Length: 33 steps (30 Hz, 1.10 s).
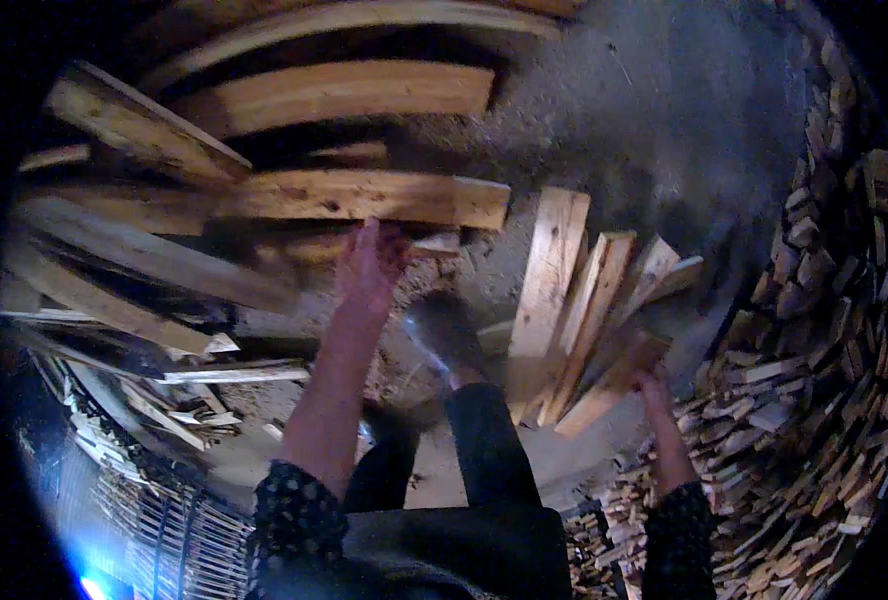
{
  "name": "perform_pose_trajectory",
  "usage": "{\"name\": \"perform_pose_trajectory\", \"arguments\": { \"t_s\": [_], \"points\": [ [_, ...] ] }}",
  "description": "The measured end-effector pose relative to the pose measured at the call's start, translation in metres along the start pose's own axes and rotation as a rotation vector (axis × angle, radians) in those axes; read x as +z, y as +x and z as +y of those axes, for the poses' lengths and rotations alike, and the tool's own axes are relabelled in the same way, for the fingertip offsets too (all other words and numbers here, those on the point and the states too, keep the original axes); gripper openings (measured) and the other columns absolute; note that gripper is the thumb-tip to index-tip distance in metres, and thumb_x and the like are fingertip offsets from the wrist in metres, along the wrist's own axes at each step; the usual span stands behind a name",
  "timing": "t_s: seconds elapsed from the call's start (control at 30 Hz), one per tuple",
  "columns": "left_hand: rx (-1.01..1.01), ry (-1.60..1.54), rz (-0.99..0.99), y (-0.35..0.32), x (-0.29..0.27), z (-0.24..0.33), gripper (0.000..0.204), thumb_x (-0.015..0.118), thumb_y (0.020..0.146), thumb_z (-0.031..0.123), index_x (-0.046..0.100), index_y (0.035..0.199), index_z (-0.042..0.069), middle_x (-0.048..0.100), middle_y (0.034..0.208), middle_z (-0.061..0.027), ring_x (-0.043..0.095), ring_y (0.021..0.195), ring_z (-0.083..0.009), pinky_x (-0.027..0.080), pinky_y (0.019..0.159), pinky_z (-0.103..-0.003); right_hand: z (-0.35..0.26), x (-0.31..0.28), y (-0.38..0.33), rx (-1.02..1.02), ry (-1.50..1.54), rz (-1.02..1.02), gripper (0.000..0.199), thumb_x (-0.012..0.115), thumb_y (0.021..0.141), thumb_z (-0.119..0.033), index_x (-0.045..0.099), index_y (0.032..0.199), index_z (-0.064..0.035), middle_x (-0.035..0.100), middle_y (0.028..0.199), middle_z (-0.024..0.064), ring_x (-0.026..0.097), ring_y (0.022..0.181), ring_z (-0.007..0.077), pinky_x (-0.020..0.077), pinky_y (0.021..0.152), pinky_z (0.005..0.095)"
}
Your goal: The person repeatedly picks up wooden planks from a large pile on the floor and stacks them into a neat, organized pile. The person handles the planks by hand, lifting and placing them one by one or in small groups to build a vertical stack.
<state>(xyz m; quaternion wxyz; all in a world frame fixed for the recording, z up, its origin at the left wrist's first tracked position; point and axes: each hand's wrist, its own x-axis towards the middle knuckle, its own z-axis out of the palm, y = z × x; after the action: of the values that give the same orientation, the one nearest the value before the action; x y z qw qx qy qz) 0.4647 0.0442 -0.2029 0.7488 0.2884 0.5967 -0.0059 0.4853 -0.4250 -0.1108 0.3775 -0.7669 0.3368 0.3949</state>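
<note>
My left hand (372,268) reaches forward with its fingers stretched out and apart. The fingertips are at the near edge of a long wooden plank (364,195); whether they press on it I cannot tell. On the right, my right hand (649,384) is closed on the right edge of a short wooden board (609,388), held tilted, and some fingers are hidden. Just left of that board lie several cut boards side by side, among them a wide pale board (549,270) and a narrower one (599,290).
More planks (344,95) lie ahead and to the left, some crossing each other. Split wood pieces (814,400) are heaped along the right side. A shoe (444,325) stands on the dusty floor (654,110) between my arms. Slatted stacks (164,520) stand at the lower left.
</note>
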Motion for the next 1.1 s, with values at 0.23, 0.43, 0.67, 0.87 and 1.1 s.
{"name": "perform_pose_trajectory", "arguments": {
  "t_s": [0.23, 0.43, 0.67, 0.87, 1.1],
  "points": [
    [-0.195, -0.289, 0.069, 0.026, 0.008, 0.006, 0.026, 0.060, 0.081, 0.022, 0.046, 0.101, 0.014, 0.056, 0.090, -0.0070, 0.055, 0.078, -0.0208, 0.046, 0.066, -0.040, -0.165, 0.073, 0.019, -0.775, -0.454, 0.124, 0.046, 0.057, 0.077, -0.016, 0.043, 0.118, -0.0013, 0.050, 0.114, 0.0176, 0.050, 0.102, 0.0299, 0.0410, 0.085, 0.0362],
    [-0.009, -0.240, -0.048, -0.036, 0.040, 0.003, 0.028, 0.053, 0.085, 0.020, 0.043, 0.110, 0.012, 0.051, 0.104, -0.0104, 0.051, 0.094, -0.0216, 0.047, 0.077, -0.038, -0.263, 0.238, 0.022, -1.364, -0.638, -0.073, 0.037, 0.060, 0.074, -0.026, 0.053, 0.100, -0.0008, 0.057, 0.094, 0.0193, 0.055, 0.084, 0.0353, 0.0454, 0.071, 0.0417],
    [-0.067, 0.327, -0.278, -0.172, -0.012, -0.025, 0.044, 0.053, 0.085, 0.016, 0.034, 0.124, 0.009, 0.053, 0.107, -0.0082, 0.053, 0.093, -0.0197, 0.045, 0.081, -0.032, -0.216, 0.187, -0.124, -0.388, -0.687, -0.487, 0.027, 0.058, 0.078, -0.025, 0.054, 0.092, -0.0036, 0.059, 0.073, 0.0148, 0.058, 0.065, 0.0286, 0.0445, 0.056, 0.0385],
    [0.104, 0.573, -0.171, -0.159, -0.041, -0.036, 0.027, 0.053, 0.083, 0.018, 0.052, 0.107, 0.007, 0.056, 0.095, -0.0041, 0.052, 0.082, -0.0171, 0.044, 0.070, -0.030, -0.097, 0.064, -0.127, -0.369, -0.945, -0.393, 0.030, 0.057, 0.077, -0.015, 0.053, 0.105, -0.0037, 0.059, 0.084, 0.0169, 0.059, 0.078, 0.0275, 0.0451, 0.067, 0.0363],
    [0.612, 0.054, 0.537, -0.062, -0.098, 0.088, 0.028, 0.057, 0.080, 0.012, 0.047, 0.103, 0.002, 0.051, 0.091, -0.0048, 0.049, 0.080, -0.0150, 0.042, 0.073, -0.027, -0.298, 0.257, 0.000, -1.256, -0.736, -0.144, 0.055, 0.062, 0.073, -0.025, 0.041, 0.119, -0.0012, 0.045, 0.117, 0.0225, 0.044, 0.106, 0.0400, 0.0376, 0.089, 0.0425]
  ]
}}
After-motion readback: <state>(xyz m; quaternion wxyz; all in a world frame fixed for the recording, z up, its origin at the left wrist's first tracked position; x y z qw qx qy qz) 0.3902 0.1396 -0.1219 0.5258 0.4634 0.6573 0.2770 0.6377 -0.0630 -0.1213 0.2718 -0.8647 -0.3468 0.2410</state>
